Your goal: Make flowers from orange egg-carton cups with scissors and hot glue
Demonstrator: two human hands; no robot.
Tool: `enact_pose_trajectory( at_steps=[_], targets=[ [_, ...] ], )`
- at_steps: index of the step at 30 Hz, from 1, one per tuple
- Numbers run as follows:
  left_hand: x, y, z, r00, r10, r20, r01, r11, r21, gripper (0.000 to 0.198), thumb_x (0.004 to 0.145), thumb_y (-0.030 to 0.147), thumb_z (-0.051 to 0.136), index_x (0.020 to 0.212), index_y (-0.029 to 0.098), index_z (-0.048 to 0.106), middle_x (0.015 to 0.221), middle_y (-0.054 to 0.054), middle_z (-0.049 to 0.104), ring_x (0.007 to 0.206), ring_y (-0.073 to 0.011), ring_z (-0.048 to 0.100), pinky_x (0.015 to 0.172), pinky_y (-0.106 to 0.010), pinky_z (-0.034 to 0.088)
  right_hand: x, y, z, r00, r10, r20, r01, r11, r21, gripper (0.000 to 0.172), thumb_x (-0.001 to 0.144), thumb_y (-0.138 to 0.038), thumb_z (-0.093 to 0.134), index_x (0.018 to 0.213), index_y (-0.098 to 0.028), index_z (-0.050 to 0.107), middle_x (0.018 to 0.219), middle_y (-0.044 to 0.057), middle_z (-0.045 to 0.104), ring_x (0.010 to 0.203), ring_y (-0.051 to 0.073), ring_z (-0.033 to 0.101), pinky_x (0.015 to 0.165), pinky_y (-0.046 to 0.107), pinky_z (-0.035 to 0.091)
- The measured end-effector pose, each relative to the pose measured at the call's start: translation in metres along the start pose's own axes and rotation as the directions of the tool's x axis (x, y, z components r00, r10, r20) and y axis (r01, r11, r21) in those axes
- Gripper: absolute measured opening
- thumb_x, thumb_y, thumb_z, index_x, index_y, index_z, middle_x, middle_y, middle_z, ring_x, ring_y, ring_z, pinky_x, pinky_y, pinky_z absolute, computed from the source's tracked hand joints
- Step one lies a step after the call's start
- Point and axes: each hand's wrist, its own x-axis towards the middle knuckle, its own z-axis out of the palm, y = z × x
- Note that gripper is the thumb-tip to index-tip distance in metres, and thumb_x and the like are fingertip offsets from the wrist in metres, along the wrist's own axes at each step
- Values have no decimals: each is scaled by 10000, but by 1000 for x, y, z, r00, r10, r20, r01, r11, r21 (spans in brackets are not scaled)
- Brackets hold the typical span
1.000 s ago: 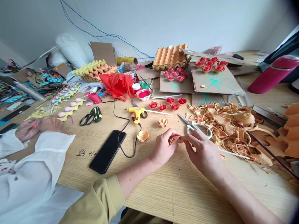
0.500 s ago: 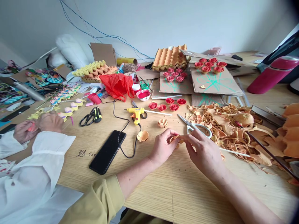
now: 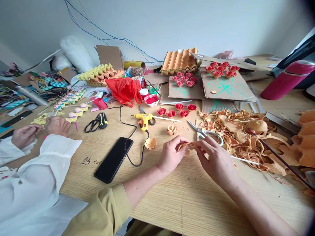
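Both my hands meet over the wooden table [image 3: 187,196] on a small orange egg-carton piece [image 3: 187,146]. My left hand [image 3: 171,154] pinches its left side with thumb and fingers. My right hand [image 3: 215,159] pinches its right side, and most of the piece is hidden between the fingers. White-handled scissors [image 3: 205,132] lie just beyond my right hand. Two unpainted carton flowers [image 3: 150,143] [image 3: 171,129] sit to the left of my left hand. A yellow glue gun [image 3: 144,119] lies further back.
A heap of orange carton scraps [image 3: 243,134] fills the right side. A black phone [image 3: 113,159] and cable lie at the left. Red painted flowers [image 3: 176,111], cardboard sheets [image 3: 227,87], egg trays [image 3: 180,60], and a red bottle [image 3: 286,80] stand behind. Another person in white sleeves [image 3: 36,183] works at far left.
My hands stay pinched on the carton piece with only slight finger shifts. The other person's hands at the far left have moved apart a little.
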Motion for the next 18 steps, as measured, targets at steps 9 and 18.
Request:
enact_pose_trajectory(
  at_steps=[9,18],
  targets=[
    [-1,2,0,998,-37,57,38,999,-13,152,904,291,682,849,157,639,769,-29,718,670,-120,644,646,-220,486,-1,4,2,999,-47,-5,47,998,-34,196,986,-186,549,946,-214,738,795,26,581,637,148,556,549,263,377],
    [-2,2,0,999,33,34,-32,999,-29,117,933,259,648,867,163,641,778,-19,720,696,-110,648,670,-208,495,-1,5,2,1000,-26,-9,26,999,31,186,1008,-206,539,1057,-212,718,864,45,612,705,162,606,612,269,443]
  ],
)
